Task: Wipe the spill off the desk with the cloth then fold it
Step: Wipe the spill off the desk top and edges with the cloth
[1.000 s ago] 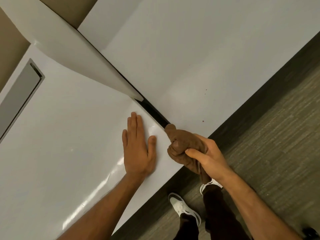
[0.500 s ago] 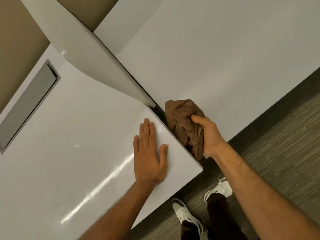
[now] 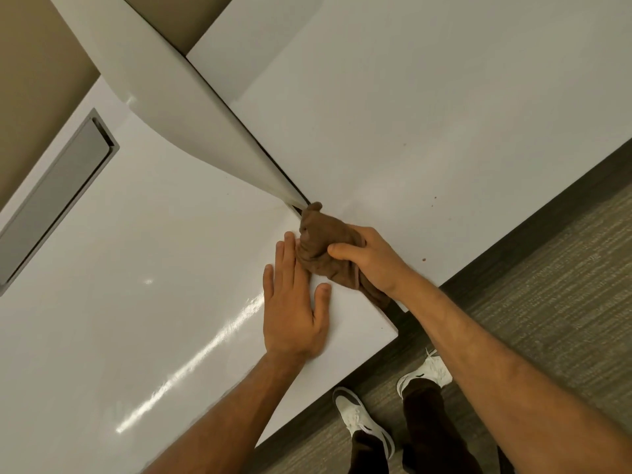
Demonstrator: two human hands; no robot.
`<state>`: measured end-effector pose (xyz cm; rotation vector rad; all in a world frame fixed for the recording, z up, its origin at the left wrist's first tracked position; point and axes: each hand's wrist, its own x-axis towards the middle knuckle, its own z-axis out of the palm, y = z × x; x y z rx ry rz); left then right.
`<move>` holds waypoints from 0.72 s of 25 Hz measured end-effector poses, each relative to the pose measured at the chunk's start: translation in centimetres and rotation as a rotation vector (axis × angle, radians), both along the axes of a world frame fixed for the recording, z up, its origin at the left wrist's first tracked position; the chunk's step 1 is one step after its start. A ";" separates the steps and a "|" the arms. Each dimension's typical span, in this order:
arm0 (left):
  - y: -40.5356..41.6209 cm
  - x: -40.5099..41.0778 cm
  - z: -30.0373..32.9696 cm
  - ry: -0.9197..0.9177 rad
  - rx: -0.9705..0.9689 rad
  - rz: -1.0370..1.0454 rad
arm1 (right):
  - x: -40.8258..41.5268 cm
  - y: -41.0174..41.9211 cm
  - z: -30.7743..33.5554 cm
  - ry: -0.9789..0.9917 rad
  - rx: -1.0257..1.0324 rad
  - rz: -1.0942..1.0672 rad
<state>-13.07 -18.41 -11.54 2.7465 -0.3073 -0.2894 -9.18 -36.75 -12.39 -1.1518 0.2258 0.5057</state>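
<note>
A bunched brown cloth (image 3: 319, 241) lies over the dark gap where two white desk tops meet, just below the tip of the white divider panel (image 3: 191, 107). My right hand (image 3: 371, 258) grips the cloth from the right, thumb across its top. My left hand (image 3: 294, 302) rests flat on the left desk (image 3: 136, 268), fingers straight, fingertips touching the cloth's left edge. Small reddish-brown spots (image 3: 424, 260) dot the right desk (image 3: 410, 114), some near its front edge and others farther back.
A grey recessed cable tray (image 3: 58, 196) sits in the left desk at the far left. The desk corner (image 3: 393, 331) ends just below my hands. Grey carpet (image 3: 547, 285) and my white shoes (image 3: 362, 422) show below the desk edges.
My right hand has pulled the cloth back toward me along the gap after pushing it away. My left hand stays flat on the desk, now touching the cloth.
</note>
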 end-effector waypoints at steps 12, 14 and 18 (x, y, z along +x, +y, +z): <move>-0.7 0.0 1.4 0.056 0.090 -0.013 | -16.4 -3.9 0.5 -0.002 -0.079 -0.200; -0.7 0.0 1.4 0.055 0.084 -0.010 | -16.0 -4.7 0.8 0.007 -0.161 -0.272; -0.6 0.0 1.2 0.037 0.075 -0.015 | -7.8 -4.6 2.0 0.065 -0.177 -0.369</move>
